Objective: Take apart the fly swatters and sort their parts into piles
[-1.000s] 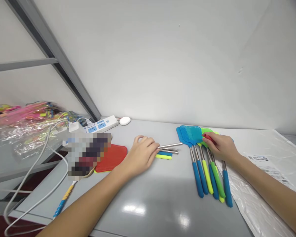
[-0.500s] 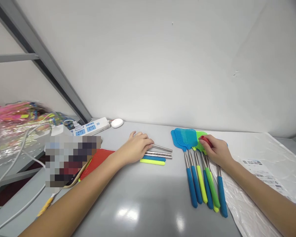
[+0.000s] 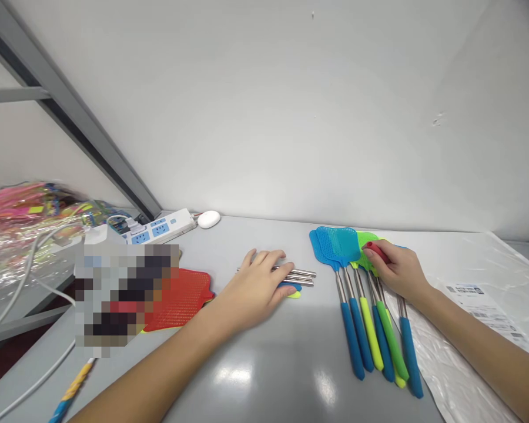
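My left hand [image 3: 262, 288] rests on a small bundle of metal rods [image 3: 306, 274], fingers spread over them. A blue handle [image 3: 295, 286] and a yellow handle [image 3: 295, 295] poke out beneath that palm. My right hand [image 3: 399, 269] is closed around a red handle [image 3: 376, 251]; only its end shows past the thumb. Under and beside this hand lies a row of fly swatters with blue heads [image 3: 338, 244] and green heads [image 3: 367, 245]. Their blue, yellow and green handles [image 3: 372, 335] point towards me. Left of my left hand lies a red fly swatter head [image 3: 180, 298].
A white power strip [image 3: 165, 229] and a white rounded object [image 3: 208, 220] stand near the wall. A white plastic mailer [image 3: 454, 346] with a label lies at right. Plastic-wrapped colourful goods [image 3: 35, 217] and white cables [image 3: 37, 258] are at left, beside a blurred-out patch.
My left hand has moved slightly nearer and let go of a slanted rod, spreading its fingers over the rods. My right hand keeps the red handle. The camera view has shifted a little.
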Action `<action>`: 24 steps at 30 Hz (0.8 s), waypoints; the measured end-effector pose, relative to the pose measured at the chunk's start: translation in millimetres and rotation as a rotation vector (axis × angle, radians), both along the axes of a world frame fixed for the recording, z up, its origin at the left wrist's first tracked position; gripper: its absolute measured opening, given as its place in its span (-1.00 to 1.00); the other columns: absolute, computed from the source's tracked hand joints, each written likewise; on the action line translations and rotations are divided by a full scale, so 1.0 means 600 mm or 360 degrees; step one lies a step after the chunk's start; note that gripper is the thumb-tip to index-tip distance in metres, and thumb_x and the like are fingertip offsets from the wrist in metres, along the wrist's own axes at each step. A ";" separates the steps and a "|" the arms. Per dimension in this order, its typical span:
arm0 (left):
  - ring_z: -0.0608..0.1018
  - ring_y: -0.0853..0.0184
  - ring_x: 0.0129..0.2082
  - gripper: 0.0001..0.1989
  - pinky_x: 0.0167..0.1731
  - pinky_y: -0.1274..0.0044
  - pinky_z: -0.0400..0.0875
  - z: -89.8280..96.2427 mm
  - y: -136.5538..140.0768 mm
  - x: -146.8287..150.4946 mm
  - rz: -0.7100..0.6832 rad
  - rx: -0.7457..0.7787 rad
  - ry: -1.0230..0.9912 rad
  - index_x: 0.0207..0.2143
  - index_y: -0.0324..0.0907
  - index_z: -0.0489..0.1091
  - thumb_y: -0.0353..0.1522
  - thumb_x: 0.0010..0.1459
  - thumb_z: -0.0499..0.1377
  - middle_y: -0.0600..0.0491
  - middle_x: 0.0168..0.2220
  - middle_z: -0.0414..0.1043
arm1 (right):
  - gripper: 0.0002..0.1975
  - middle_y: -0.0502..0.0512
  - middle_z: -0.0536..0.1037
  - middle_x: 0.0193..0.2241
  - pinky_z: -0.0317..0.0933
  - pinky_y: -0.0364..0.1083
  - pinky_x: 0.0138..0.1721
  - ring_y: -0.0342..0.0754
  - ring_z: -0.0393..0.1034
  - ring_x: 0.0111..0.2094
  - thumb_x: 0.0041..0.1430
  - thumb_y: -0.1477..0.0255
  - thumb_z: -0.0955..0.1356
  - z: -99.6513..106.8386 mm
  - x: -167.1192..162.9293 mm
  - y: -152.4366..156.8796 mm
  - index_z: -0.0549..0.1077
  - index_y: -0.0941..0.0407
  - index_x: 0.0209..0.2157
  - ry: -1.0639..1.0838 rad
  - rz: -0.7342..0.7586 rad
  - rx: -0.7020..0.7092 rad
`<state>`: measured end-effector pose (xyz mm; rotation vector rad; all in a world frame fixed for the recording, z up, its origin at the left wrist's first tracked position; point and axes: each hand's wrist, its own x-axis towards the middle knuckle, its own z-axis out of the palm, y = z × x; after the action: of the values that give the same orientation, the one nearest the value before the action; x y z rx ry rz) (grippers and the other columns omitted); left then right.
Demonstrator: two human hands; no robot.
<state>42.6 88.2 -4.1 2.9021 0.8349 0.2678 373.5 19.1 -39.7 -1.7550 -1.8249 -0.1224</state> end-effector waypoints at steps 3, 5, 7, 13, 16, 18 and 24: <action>0.35 0.14 -0.02 -0.62 0.08 0.22 0.14 0.002 -0.008 0.003 -0.0015 0.0006 0.0035 0.06 -0.09 0.30 -0.11 0.32 -0.03 -0.06 0.04 0.29 | -0.74 -0.07 0.45 -0.61 0.15 -0.15 -0.52 -0.13 0.32 -0.60 0.28 0.19 0.23 0.000 0.000 0.000 0.42 0.05 -0.32 0.0005 -0.0022 0.0002; 0.36 0.14 -0.01 -0.62 0.10 0.20 0.11 0.002 -0.009 0.001 -0.0018 0.0031 0.0050 0.04 -0.10 0.31 -0.11 0.31 -0.02 -0.05 0.02 0.32 | -0.74 -0.07 0.45 -0.60 0.15 -0.15 -0.51 -0.12 0.33 -0.60 0.28 0.19 0.23 -0.001 0.001 -0.001 0.42 0.04 -0.32 0.0004 -0.0026 0.0000; 0.37 0.14 -0.02 -0.63 0.11 0.18 0.08 0.002 -0.007 -0.002 -0.0011 0.0053 0.0059 0.02 -0.10 0.32 -0.11 0.32 -0.03 -0.04 -0.01 0.34 | -0.73 -0.05 0.46 -0.60 0.16 -0.13 -0.51 -0.11 0.33 -0.60 0.29 0.18 0.22 -0.002 0.002 -0.001 0.42 0.04 -0.32 -0.0002 -0.0034 -0.0010; 0.41 0.17 -0.08 -0.66 0.01 0.26 0.18 0.001 0.001 -0.010 -0.0012 0.0050 0.0059 -0.01 -0.11 0.34 -0.14 0.34 -0.04 -0.05 -0.08 0.39 | -0.73 -0.04 0.46 -0.60 0.16 -0.13 -0.52 -0.10 0.34 -0.60 0.27 0.18 0.22 -0.003 0.002 -0.001 0.43 0.04 -0.32 -0.0017 -0.0067 -0.0012; 0.42 0.18 -0.09 -0.65 -0.05 0.32 0.23 0.002 0.002 -0.009 -0.0019 0.0030 0.0067 -0.01 -0.11 0.34 -0.13 0.32 -0.02 -0.05 -0.08 0.39 | -0.74 -0.05 0.45 -0.61 0.16 -0.14 -0.52 -0.11 0.32 -0.60 0.27 0.19 0.23 -0.004 0.001 -0.001 0.43 0.05 -0.32 -0.0004 -0.0056 0.0002; 0.41 0.18 -0.09 -0.65 -0.08 0.34 0.25 0.002 0.001 -0.008 -0.0014 0.0012 0.0072 0.00 -0.11 0.34 -0.12 0.32 -0.01 -0.04 -0.07 0.38 | -0.74 -0.06 0.44 -0.61 0.16 -0.14 -0.51 -0.12 0.31 -0.60 0.27 0.19 0.23 -0.003 0.001 -0.002 0.42 0.05 -0.32 0.0012 -0.0044 -0.0010; 0.40 0.17 -0.08 -0.65 -0.10 0.35 0.27 0.000 -0.002 -0.005 -0.0025 -0.0025 0.0070 0.01 -0.10 0.32 -0.12 0.32 -0.02 -0.03 -0.06 0.37 | -0.75 -0.06 0.45 -0.60 0.16 -0.13 -0.49 -0.11 0.32 -0.60 0.28 0.18 0.23 -0.002 0.000 -0.002 0.40 0.04 -0.30 0.0039 -0.0019 -0.0044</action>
<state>39.4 86.7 -4.1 2.9084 0.8169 0.1959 373.7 18.0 -40.8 -1.7788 -1.8067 -0.0803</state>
